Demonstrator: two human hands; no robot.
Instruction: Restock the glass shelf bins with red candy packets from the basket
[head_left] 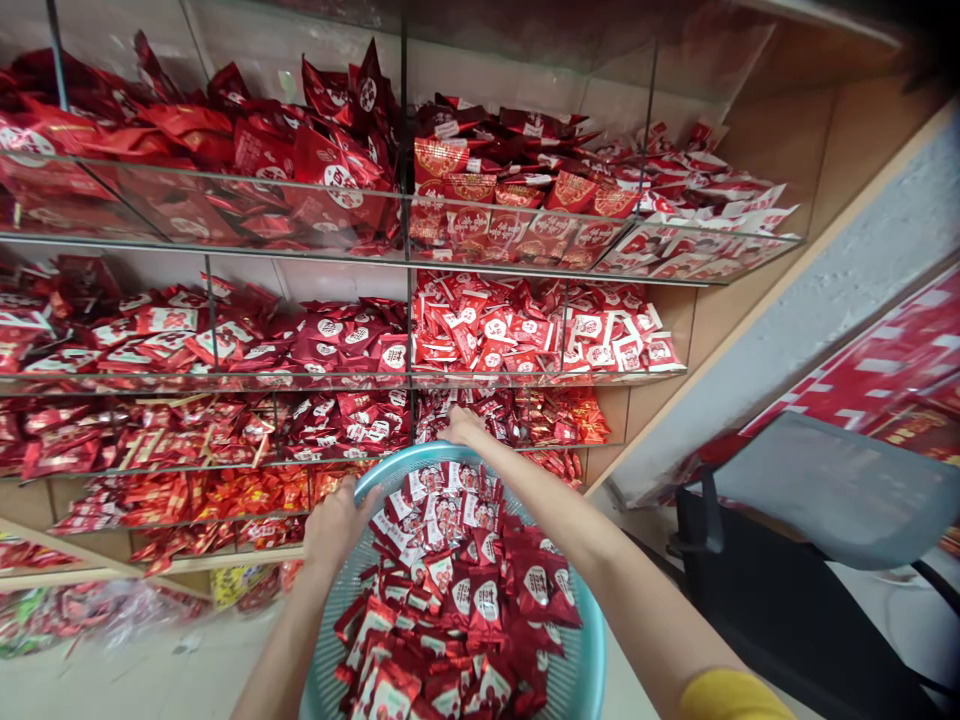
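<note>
A light-blue plastic basket stands in front of me, heaped with small red wrapped packets, some with white labels. My left hand is closed on the basket's left rim. Over the far rim, my right hand reaches into a lower shelf compartment of dark red packets. Its fingers are small in view and partly hidden among the packets, so whether it grips any cannot be told.
Glass-fronted shelves rise ahead in tiers, split into compartments of red and orange packets. A black chair with a grey back stands at the right beside a wall. Bagged goods lie under the shelves at the left.
</note>
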